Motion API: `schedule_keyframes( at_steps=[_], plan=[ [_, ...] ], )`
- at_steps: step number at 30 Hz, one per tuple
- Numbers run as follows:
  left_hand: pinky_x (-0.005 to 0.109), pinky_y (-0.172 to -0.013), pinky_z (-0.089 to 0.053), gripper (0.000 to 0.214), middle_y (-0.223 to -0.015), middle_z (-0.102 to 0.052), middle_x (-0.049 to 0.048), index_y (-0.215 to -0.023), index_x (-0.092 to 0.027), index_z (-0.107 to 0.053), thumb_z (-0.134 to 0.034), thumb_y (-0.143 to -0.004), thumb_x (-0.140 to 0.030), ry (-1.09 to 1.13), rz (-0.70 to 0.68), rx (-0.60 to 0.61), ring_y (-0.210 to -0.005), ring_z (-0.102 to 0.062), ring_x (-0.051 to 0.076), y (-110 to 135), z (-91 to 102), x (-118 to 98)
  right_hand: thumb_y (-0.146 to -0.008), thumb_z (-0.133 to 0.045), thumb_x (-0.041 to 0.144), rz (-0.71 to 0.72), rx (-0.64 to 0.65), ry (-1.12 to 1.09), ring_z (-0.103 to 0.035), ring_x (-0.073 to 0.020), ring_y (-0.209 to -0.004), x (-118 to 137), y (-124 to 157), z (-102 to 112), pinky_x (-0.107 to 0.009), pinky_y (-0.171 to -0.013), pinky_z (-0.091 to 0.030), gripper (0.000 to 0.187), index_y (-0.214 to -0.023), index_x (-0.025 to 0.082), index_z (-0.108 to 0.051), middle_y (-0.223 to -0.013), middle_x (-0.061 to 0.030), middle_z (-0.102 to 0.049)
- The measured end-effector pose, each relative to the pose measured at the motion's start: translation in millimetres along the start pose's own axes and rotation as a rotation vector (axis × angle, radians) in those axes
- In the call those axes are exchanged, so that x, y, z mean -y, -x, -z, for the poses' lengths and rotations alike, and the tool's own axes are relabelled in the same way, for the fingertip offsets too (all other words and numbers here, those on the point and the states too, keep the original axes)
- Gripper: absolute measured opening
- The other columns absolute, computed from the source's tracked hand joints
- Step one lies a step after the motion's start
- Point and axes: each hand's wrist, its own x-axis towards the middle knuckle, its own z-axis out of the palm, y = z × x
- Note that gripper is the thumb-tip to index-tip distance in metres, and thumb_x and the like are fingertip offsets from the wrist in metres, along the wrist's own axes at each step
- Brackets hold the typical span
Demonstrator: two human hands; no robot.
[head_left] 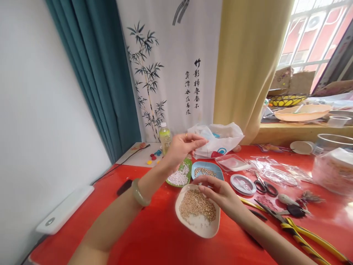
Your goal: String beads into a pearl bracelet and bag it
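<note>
Bamboo scroll (171, 44): Chinese calligraphy (196, 84), "竹影" legible.

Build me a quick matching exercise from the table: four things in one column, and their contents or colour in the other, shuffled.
Things:
1. cream dish
2. green dish
3. blue dish
4. scissors

Descriptions:
a. white pearls inside
b. black handles, lying to the right of the dishes
c. heap of gold beads, right hand over it
d. thin scatter of beads, behind the cream dish

Pairs: 1-c, 2-a, 3-d, 4-b
</note>
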Motion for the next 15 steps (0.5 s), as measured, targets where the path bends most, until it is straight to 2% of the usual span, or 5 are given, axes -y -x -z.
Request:
schedule_keyframes(
  at_steps=[3,5,8,11,15],
  plan=[
    [0.02,-0.044,-0.026,0.013,-0.059,-0.054,-0.0006,-0.065,-0.015,-0.066,-0.069,-0.06,-0.027,0.03,-0.044,-0.027,-0.046,-0.034,0.003,-6.4,1.4,-14.4,-0.076,-0.053,0.038,0.042,-0.183,-0.131,-0.048,-0.0099,-0.053,2.5,-11.1,-1.2,-0.023,-0.049,-0.039,0.02,-0.072,0.021,-0.045,-0.059,0.0038,-0.049],
    [0.02,-0.042,-0.022,0.013,-0.063,-0.056,0.0,-0.066,-0.015,-0.067,-0.068,-0.062,-0.028,0.045,-0.059,-0.04,-0.045,-0.031,0.002,-8.9,2.9,-21.7,-0.076,-0.054,0.037,0.087,-0.28,-0.207,-0.043,-0.0083,-0.047,4.3,-17.0,0.2,-0.022,-0.046,-0.036,0.021,-0.078,0.022,-0.04,-0.054,0.0075,-0.042],
    [0.021,-0.04,-0.017,0.016,-0.066,-0.058,0.0006,-0.069,-0.015,-0.067,-0.067,-0.064,-0.03,0.056,-0.063,-0.011,-0.043,-0.027,0.001,-10.6,4.7,-29.4,-0.076,-0.054,0.038,0.097,-0.242,-0.17,-0.038,-0.0079,-0.043,8.1,-22.0,4.0,-0.022,-0.043,-0.031,0.026,-0.092,0.021,-0.043,-0.051,0.0092,-0.037],
    [0.02,-0.04,-0.016,0.017,-0.066,-0.058,0.0005,-0.072,-0.015,-0.066,-0.066,-0.065,-0.031,0.084,-0.076,0.011,-0.042,-0.025,0.001,-10.1,5.6,-31.6,-0.078,-0.049,0.041,0.034,-0.166,-0.064,-0.032,-0.007,-0.041,13.6,-23.5,6.9,-0.023,-0.042,-0.025,0.023,-0.078,0.018,-0.051,-0.048,0.0081,-0.034],
    [0.018,-0.041,-0.021,0.032,-0.082,-0.06,0.0011,-0.097,-0.02,-0.062,-0.062,-0.069,-0.035,0.167,-0.068,0.017,-0.045,-0.031,0.001,-3.0,6.6,-16.3,-0.08,-0.047,0.041,0.053,-0.192,-0.084,-0.029,-0.0066,-0.041,26.2,-22.8,10.9,-0.023,-0.042,-0.023,0.027,-0.069,0.017,-0.053,-0.046,0.0072,-0.033]
  ],
)
